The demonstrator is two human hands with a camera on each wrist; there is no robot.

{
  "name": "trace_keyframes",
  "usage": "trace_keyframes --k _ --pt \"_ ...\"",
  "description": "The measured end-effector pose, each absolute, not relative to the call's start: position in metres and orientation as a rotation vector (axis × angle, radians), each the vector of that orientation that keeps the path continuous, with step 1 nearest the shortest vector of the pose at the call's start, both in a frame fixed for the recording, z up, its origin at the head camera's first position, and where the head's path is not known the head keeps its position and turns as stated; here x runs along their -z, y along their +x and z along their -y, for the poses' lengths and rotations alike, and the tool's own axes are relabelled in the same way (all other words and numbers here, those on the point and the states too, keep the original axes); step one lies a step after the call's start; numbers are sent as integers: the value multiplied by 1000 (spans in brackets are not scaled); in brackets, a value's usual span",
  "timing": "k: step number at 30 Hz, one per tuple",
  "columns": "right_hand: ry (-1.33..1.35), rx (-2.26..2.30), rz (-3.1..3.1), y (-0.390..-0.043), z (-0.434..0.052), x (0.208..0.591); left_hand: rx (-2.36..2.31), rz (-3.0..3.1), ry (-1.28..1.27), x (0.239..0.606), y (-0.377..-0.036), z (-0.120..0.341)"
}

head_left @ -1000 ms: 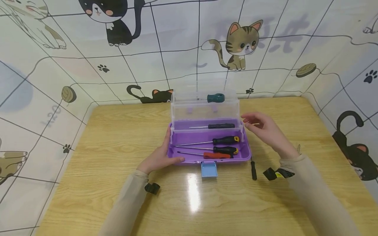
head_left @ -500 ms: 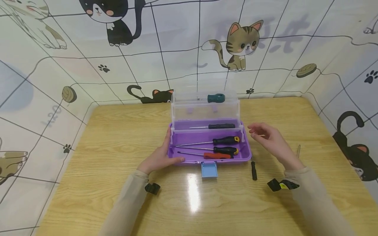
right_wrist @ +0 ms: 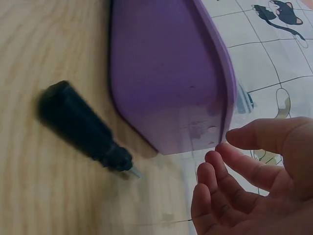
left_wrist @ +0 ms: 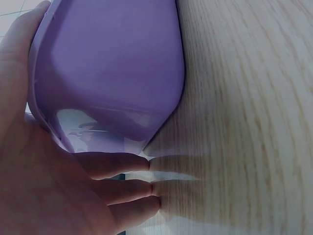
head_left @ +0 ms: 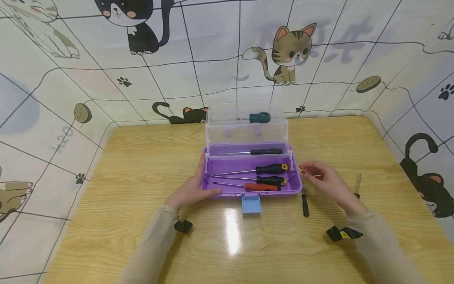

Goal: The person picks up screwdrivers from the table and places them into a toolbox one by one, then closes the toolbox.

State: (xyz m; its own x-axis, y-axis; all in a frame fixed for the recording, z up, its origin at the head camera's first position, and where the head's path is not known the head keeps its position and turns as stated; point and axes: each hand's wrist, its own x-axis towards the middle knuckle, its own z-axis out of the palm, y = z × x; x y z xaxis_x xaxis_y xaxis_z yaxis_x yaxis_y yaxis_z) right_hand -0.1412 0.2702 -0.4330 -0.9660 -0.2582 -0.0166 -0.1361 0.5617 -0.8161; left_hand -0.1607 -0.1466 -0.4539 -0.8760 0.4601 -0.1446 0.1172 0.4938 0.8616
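Note:
An open purple toolbox (head_left: 230, 162) stands on the table with its clear lid raised. My left hand (head_left: 193, 189) holds its front left corner, thumb at the front rim and fingers along the left side. Inside lie a red-handled screwdriver (head_left: 262, 187), black-and-yellow screwdrivers (head_left: 271, 169) and, behind them, a black-handled screwdriver (head_left: 266, 151). My right hand (head_left: 326, 181), fingers loosely curled and holding nothing, hovers just off the box's right end. Below it a small black screwdriver (head_left: 305, 205) lies on the table, its tip toward the box; its handle (right_wrist: 78, 122) looms large in the right wrist view.
Another screwdriver (head_left: 358, 185) lies beyond my right wrist, partly hidden by it. A stubby green screwdriver (head_left: 260, 117) rests up in the clear lid (head_left: 244, 136). The light blue latch (head_left: 251, 204) hangs down in front. Cat-patterned sheeting (head_left: 220, 75) surrounds the wooden table.
My right hand has drawn back from the box's upper right corner, moving right and toward me, and uncovers more of the far-right screwdriver. The left hand and toolbox have stayed put.

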Motion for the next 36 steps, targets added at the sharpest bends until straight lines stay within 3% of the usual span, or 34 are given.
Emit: trace_keyframes --k 36 --pt "-276 1157 -2698 -98 -272 459 -1308 -2394 470 449 -159 145"
